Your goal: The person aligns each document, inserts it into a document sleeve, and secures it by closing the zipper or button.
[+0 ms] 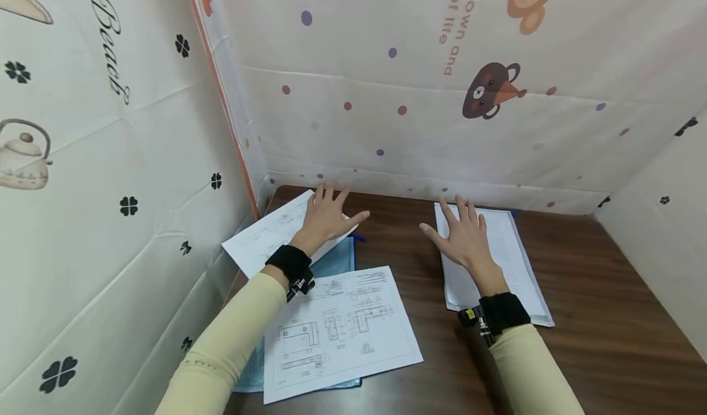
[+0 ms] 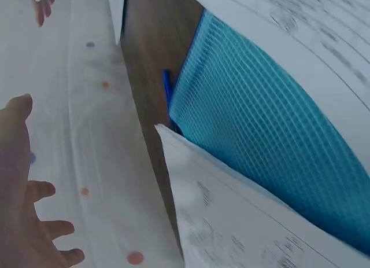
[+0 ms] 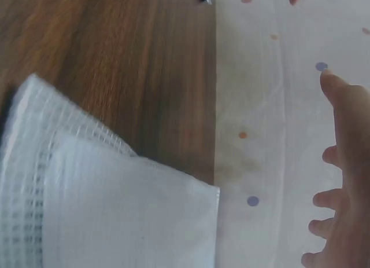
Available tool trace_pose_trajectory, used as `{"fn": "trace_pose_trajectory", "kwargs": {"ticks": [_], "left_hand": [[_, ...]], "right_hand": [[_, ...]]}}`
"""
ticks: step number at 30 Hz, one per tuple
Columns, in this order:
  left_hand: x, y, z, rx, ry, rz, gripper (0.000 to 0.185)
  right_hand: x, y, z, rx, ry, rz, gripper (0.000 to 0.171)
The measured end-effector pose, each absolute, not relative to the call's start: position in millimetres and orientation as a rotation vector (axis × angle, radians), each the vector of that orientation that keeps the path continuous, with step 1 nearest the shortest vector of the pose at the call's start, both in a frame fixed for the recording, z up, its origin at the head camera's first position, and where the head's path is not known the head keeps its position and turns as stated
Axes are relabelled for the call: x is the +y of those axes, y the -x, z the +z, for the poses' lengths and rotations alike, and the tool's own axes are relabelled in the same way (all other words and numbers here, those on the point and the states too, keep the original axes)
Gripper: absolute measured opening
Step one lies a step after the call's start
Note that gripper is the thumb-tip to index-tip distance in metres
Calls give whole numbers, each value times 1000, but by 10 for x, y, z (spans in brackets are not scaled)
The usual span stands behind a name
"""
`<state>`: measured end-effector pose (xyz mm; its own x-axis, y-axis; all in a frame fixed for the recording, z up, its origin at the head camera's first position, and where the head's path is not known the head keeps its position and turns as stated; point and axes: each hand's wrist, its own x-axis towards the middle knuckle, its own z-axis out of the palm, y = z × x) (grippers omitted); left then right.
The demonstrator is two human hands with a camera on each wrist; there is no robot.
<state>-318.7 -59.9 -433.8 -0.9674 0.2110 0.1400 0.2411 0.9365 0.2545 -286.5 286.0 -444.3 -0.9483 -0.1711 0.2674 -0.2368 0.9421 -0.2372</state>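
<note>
My left hand [image 1: 323, 218] is held with fingers spread over a sheet with faint line drawings [image 1: 269, 231] at the back left. A blue mesh zip pouch [image 2: 248, 106] lies partly under that sheet and under a nearer sheet of technical drawings [image 1: 342, 335]. My right hand [image 1: 466, 240], fingers also spread and holding nothing, is over a stack of printed paper [image 1: 505, 249]. In the right wrist view, the white sheet [image 3: 133, 210] lies on a pale mesh pouch [image 3: 26, 164]. Whether either hand touches the paper is unclear.
A brown wooden table [image 1: 596, 292] carries all the papers. White printed cloth [image 1: 353, 126] hangs behind it and on both sides. A blue zip tab [image 1: 359, 238] sticks out by the blue pouch's corner. Each wrist wears a black strap [image 1: 289, 263].
</note>
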Motion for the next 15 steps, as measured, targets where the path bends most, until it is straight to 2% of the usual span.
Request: {"fn": "trace_pose_trajectory", "kwargs": {"ticks": [15], "left_hand": [[-742, 3094, -4618, -3028, 271, -524, 102]], "right_hand": [[2857, 2902, -4527, -2948, -282, 323, 98]]}}
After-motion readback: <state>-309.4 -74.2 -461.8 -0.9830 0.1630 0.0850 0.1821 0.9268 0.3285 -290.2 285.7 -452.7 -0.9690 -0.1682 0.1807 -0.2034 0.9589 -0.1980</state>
